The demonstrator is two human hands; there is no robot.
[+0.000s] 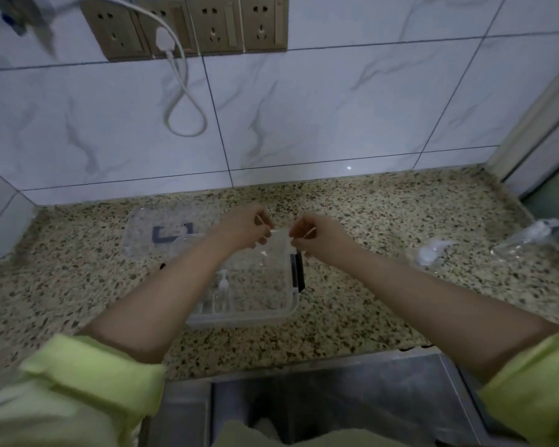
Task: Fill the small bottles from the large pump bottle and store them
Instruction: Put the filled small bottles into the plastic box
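My left hand (249,229) and my right hand (310,235) meet above the far end of a clear plastic box (239,319). Together they pinch a small clear item (279,234), which looks like a small bottle; blur hides its details. My fingers are curled on both sides of it. Inside the box, near its left wall, stands a small clear bottle with a white pump top (222,287). On the counter to the right lie another small bottle with a white top (433,250) and a larger clear pump bottle (526,240).
The box's clear lid with a dark latch (157,232) lies flat behind the box on the left. The speckled stone counter (368,221) ends at a tiled wall with sockets and a hanging white cable (183,91). A metal sink (336,398) sits below the counter's front edge.
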